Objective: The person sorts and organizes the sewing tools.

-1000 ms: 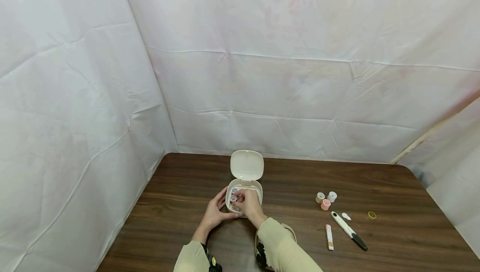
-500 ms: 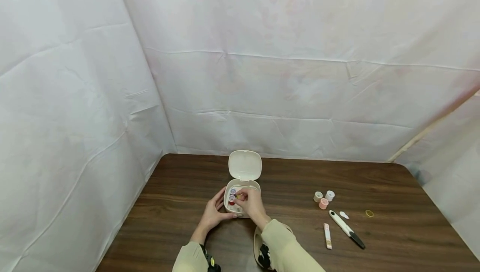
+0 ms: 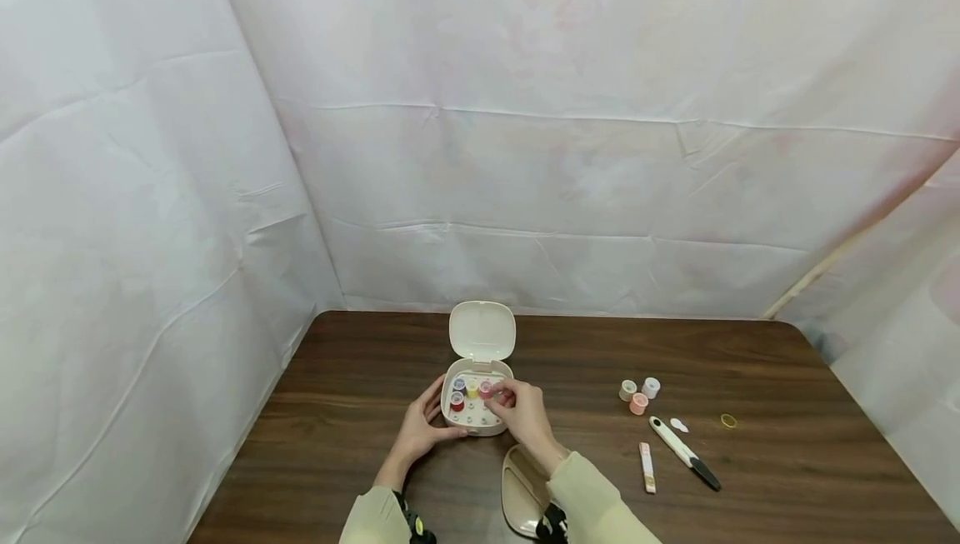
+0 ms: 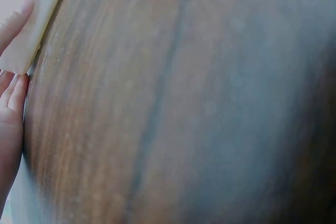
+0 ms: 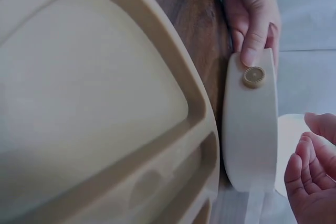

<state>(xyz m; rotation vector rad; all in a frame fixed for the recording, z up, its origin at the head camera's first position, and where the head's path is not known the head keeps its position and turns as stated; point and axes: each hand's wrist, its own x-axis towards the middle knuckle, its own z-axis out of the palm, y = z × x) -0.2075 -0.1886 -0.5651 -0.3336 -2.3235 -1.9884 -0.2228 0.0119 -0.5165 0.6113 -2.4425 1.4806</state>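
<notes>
A cream sewing box [image 3: 480, 430] stands with its lid [image 3: 482, 331] raised. Inside it, thread spools sit over rows of pegs: a blue one [image 3: 460, 386], a red one [image 3: 457, 401], a yellow one [image 3: 472, 391] and a pink one [image 3: 486, 389]. My left hand [image 3: 422, 427] grips the box's left side, fingers along the wall and thumb at the front beside the round button [image 5: 253, 77]. At the box's right side, my right hand [image 3: 523, 413] pinches a reddish spool, partly covered by the fingertips. The right wrist view shows those fingers curled, without the spool visible.
A beige divided tray [image 3: 519, 504] lies under my right wrist. To the right are three loose spools [image 3: 638, 404], a white-and-black pen-like tool [image 3: 683, 451], a pale pink strip-like item [image 3: 647, 468], a small white piece [image 3: 678, 425] and a yellow ring [image 3: 728, 421].
My right hand has moved from the middle of the box to its right side, uncovering the yellow and pink spools. The left hand keeps its grip on the box.
</notes>
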